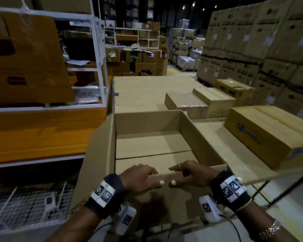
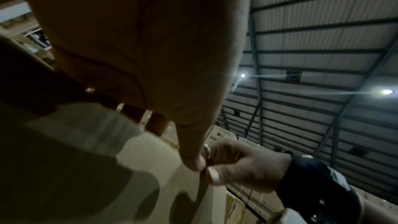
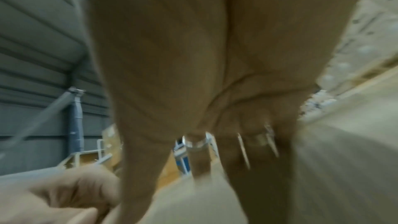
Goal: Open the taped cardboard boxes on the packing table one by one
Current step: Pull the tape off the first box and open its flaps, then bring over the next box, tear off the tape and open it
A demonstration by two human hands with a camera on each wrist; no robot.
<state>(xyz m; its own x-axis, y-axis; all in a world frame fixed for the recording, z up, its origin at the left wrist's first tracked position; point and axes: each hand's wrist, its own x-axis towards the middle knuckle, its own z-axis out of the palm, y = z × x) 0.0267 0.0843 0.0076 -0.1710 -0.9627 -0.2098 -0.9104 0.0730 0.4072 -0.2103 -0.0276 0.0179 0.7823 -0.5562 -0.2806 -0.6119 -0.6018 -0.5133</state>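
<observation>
An open, empty cardboard box (image 1: 152, 142) stands right in front of me on the packing table, its side flaps folded out to the left and right. Both hands hold its near top edge side by side. My left hand (image 1: 143, 177) has its fingers curled over the edge and its thumb on the near side. My right hand (image 1: 187, 174), with a ring on one finger, grips the same edge in the same way, thumb tips nearly touching. The left wrist view shows my left hand (image 2: 140, 57) and the right hand (image 2: 243, 164) on the cardboard (image 2: 75, 159). The right wrist view is blurred.
A taped box with blue print (image 1: 273, 133) lies to the right; two more closed boxes (image 1: 185, 102) (image 1: 215, 98) sit further back. A white-framed wooden shelf (image 1: 47, 109) stands on the left, a wire basket (image 1: 24, 210) below it. Tall carton stacks (image 1: 269, 41) line the right.
</observation>
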